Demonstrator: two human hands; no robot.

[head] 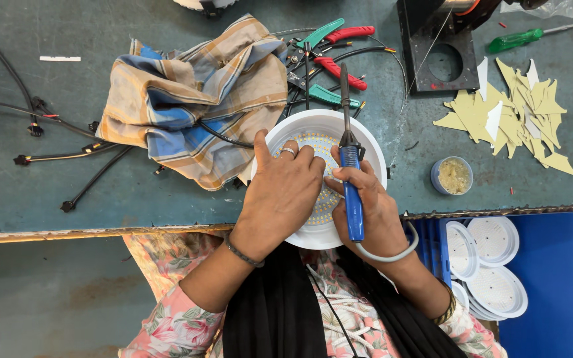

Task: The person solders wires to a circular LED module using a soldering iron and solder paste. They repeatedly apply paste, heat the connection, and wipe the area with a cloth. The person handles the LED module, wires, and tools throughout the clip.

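A person in a floral-print sleeve works at the near edge of a worn green workbench point(48, 172), both hands set on a round white lamp housing point(373, 149) that overhangs the bench edge toward the lap. The left hand point(280, 195), a ring on one finger and a thin bangle at the wrist, lies palm down across the housing's disc of small yellow LED dots point(323, 202), fingers spread and pressing it in place rather than closing around anything. The right hand point(373, 212) is clamped on the blue handle of a soldering iron point(351, 192), held upright in the view with its dark shaft pointing away from the person over the far rim of the housing; its grey cord loops round beside the wrist. The two hands sit side by side, touching at the fingers over the disc. Just beyond the housing lies a tangle of pliers and cutters point(329, 63) with red and green grips, and to the left a crumpled plaid cloth point(193, 99) covers black wires. To the right stand a small round tub of yellowish paste point(452, 176), a scatter of tan paper offcuts point(518, 116) and a green screwdriver point(518, 40). Below the bench edge, a blue crate point(558, 265) holds stacked white lamp covers point(492, 265).
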